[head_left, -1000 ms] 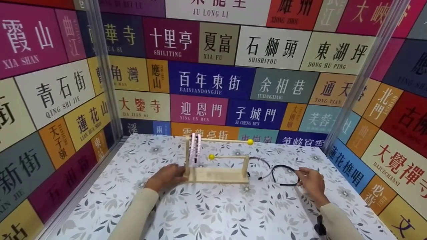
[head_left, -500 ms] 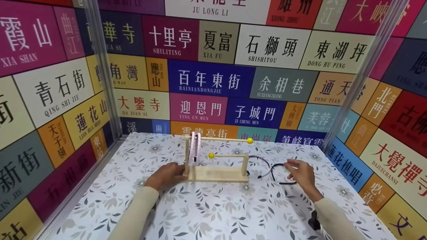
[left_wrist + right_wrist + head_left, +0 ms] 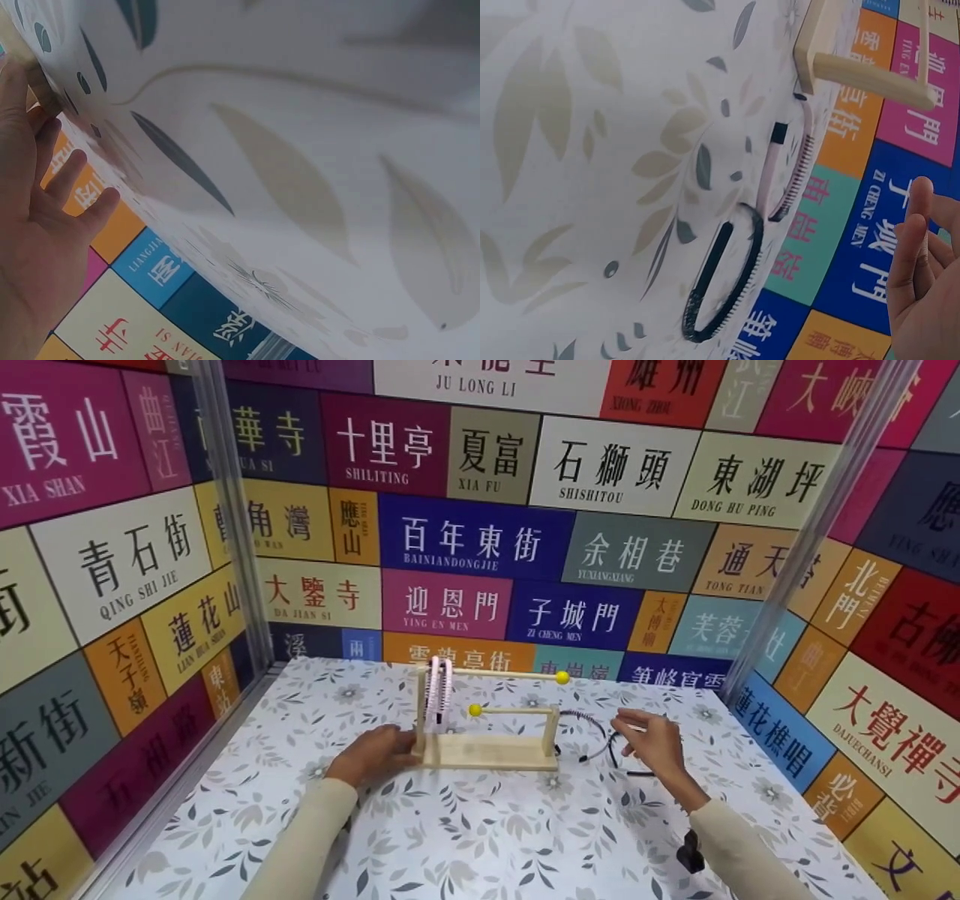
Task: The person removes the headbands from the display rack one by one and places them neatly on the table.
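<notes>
A pale wooden stand (image 3: 491, 751) with two yellow-tipped rods is on the patterned table. My left hand (image 3: 377, 754) holds its left end between thumb and fingers; in the left wrist view the other fingers of the left hand (image 3: 56, 202) are spread. Pink toothed headbands (image 3: 438, 690) hang on the upper rod by the left post. The lower rod (image 3: 517, 711) is bare. Right of the stand lie a pink headband (image 3: 799, 176) and a black headband (image 3: 748, 262). My right hand (image 3: 654, 741) is above the black one, thumb and fingertips close together with nothing between them.
The table (image 3: 480, 840) has a leaf-patterned white cover. Behind it stand colourful panels (image 3: 472, 536) with Chinese lettering, with clear upright posts (image 3: 238, 525) at the corners. A black object (image 3: 690, 851) is at the right sleeve.
My right hand has let go of the black headband and moved left over it, rising slightly. My left hand and the stand have stayed in place.
</notes>
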Motion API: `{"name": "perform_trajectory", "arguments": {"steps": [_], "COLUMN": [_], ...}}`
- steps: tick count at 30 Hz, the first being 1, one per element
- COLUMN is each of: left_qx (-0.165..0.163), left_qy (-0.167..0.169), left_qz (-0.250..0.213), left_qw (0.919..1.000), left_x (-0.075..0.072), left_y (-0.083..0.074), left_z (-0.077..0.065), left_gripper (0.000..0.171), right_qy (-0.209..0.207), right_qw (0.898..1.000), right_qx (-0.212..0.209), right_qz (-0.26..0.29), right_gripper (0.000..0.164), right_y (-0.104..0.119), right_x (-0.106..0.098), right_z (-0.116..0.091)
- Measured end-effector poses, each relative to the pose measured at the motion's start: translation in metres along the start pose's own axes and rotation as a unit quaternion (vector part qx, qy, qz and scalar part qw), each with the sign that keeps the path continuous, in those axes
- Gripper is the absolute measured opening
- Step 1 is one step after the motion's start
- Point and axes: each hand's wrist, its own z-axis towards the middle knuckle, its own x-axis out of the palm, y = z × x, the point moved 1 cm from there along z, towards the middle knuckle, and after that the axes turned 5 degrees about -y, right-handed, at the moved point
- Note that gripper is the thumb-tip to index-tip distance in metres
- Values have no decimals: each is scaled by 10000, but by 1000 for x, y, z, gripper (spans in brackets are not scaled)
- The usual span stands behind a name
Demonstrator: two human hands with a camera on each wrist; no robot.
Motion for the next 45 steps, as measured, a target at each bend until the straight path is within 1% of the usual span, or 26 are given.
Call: {"name": "perform_trajectory", "arguments": {"steps": [4, 10, 12, 14, 17, 19, 21, 28, 33, 36, 41, 45], "left_qx": [-104, -219, -187, -81, 25, 12, -53, 51, -199, -268, -189, 17], "left_qy": [28, 34, -2, -69, -145, -172, -159, -163, -111, -67, -69, -158], "left_qz": [-49, -92, -102, -113, -55, -17, 14, -177, -221, -284, -281, -233], "left_qw": [9999, 9997, 9998, 9999, 9999, 9999, 9999, 9997, 9995, 9992, 9994, 9996], "left_x": [1, -2, -3, -3, -2, -2, -1, 0, 1, 3, 3, 0], "left_y": [3, 2, 1, 0, 0, 1, 2, 1, 0, 1, 2, -2], "left_z": [0, -2, -3, -4, -4, -4, -4, -2, 0, 1, 0, -4], "left_gripper": [51, 50, 50, 48, 46, 46, 47, 47, 46, 44, 37, 28], "right_qy": [71, 258, 289, 319, 398, 453, 510, 661, 802, 899, 932, 983], "right_qw": [10000, 9996, 9995, 9994, 9989, 9984, 9980, 9951, 9921, 9908, 9904, 9888], "right_qx": [-50, 48, 50, 42, 26, 15, -68, -439, -641, -704, -763, -783], "right_qz": [11, 140, 142, 129, 245, 342, 379, 598, 714, 726, 682, 809], "right_gripper": [37, 39, 39, 38, 37, 36, 36, 31, 30, 30, 32, 33], "right_y": [11, 27, 33, 38, 46, 52, 58, 77, 90, 98, 107, 114], "right_x": [9, 23, 28, 33, 39, 43, 48, 62, 72, 78, 87, 97], "right_z": [1, 1, 0, 0, -1, -2, -2, -5, -4, -4, -5, -6]}}
